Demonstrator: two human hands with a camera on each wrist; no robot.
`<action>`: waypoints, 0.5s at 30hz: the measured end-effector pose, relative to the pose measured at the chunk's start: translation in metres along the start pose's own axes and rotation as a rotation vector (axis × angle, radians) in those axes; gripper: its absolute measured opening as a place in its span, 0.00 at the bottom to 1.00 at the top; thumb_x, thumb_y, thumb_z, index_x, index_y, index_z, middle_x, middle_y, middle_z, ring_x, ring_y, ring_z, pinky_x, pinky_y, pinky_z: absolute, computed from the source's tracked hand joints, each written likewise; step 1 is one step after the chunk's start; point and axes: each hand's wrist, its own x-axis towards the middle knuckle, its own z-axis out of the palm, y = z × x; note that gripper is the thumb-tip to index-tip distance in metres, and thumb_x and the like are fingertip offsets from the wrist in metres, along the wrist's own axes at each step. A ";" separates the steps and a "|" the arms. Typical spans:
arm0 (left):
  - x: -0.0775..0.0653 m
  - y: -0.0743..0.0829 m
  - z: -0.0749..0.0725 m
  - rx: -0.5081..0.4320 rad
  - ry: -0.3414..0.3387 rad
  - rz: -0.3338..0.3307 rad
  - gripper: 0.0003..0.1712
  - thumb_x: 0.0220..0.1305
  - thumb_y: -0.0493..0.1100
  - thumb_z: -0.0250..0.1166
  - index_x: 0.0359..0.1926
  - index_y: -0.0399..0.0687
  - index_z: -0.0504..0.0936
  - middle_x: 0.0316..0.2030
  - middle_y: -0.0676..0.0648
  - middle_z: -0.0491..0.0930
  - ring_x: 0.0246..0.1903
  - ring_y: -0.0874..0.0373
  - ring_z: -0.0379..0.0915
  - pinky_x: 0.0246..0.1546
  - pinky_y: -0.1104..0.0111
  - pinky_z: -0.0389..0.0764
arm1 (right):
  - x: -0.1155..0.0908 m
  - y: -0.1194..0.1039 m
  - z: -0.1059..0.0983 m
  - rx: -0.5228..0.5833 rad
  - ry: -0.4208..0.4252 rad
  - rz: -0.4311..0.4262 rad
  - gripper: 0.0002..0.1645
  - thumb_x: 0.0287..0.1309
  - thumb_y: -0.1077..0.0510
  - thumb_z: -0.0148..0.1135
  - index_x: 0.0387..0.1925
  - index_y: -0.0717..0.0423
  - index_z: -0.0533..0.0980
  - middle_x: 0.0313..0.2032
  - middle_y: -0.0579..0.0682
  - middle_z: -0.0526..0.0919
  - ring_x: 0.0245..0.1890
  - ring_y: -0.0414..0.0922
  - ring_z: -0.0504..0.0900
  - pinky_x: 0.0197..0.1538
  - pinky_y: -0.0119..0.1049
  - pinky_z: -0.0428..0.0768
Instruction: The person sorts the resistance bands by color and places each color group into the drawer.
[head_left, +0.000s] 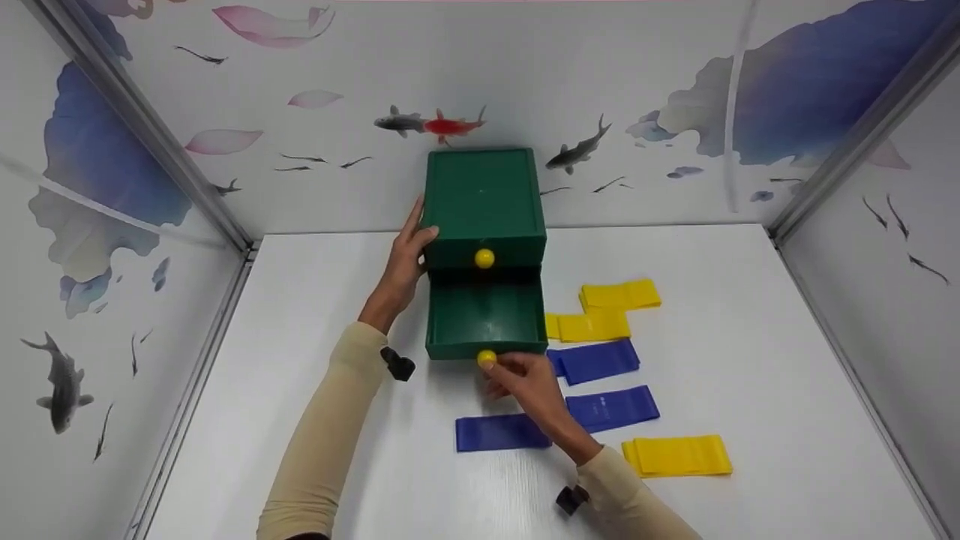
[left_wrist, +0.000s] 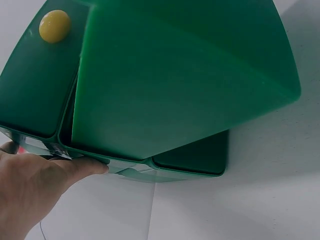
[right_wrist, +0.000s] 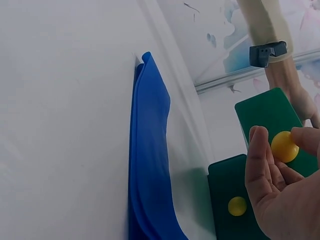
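A green drawer cabinet [head_left: 484,195] stands near the back wall, its lower drawer [head_left: 484,311] pulled out and showing a bare inside floor. My right hand [head_left: 529,382] pinches that drawer's yellow knob [head_left: 487,358] between thumb and fingers; the right wrist view shows the same knob [right_wrist: 285,147] at the fingertips. Against the cabinet's left side rests my left hand [head_left: 405,259], its thumb near the front top corner. In the left wrist view, the left thumb [left_wrist: 85,169] lies along the cabinet's side wall. The upper front carries another yellow knob [head_left: 484,259].
Right of the cabinet lie folded yellow bands [head_left: 622,295] and blue bands [head_left: 604,361] on the white table [head_left: 315,300]. One blue band [head_left: 499,433] lies in front of the drawer, partly behind the right hand. Printed wall panels [head_left: 315,180] enclose the back and sides.
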 end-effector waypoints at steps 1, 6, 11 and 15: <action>0.000 0.000 -0.001 0.001 0.002 0.000 0.44 0.82 0.60 0.58 0.90 0.77 0.48 0.90 0.51 0.43 0.86 0.41 0.43 0.81 0.32 0.51 | 0.000 0.000 -0.001 -0.004 -0.008 -0.001 0.22 0.75 0.47 0.72 0.54 0.61 0.89 0.45 0.65 0.91 0.38 0.55 0.92 0.47 0.42 0.92; -0.001 -0.001 -0.002 -0.009 0.007 -0.005 0.44 0.81 0.60 0.58 0.90 0.77 0.49 0.90 0.49 0.44 0.86 0.41 0.44 0.81 0.33 0.51 | -0.005 0.000 -0.009 -0.065 -0.059 -0.003 0.23 0.75 0.47 0.73 0.58 0.59 0.88 0.49 0.64 0.91 0.41 0.54 0.93 0.50 0.40 0.91; -0.001 0.000 -0.002 -0.023 0.004 -0.011 0.45 0.81 0.59 0.59 0.90 0.75 0.48 0.90 0.48 0.43 0.87 0.41 0.42 0.82 0.33 0.50 | -0.014 0.003 -0.024 -0.216 -0.101 -0.045 0.22 0.75 0.49 0.73 0.59 0.62 0.87 0.47 0.52 0.92 0.43 0.51 0.91 0.52 0.35 0.89; 0.000 0.000 0.000 -0.021 0.002 -0.007 0.46 0.81 0.58 0.59 0.90 0.75 0.48 0.89 0.48 0.44 0.87 0.41 0.42 0.81 0.33 0.51 | -0.018 0.006 -0.034 -0.342 -0.128 -0.080 0.21 0.74 0.50 0.74 0.57 0.61 0.87 0.47 0.48 0.92 0.44 0.47 0.89 0.53 0.35 0.88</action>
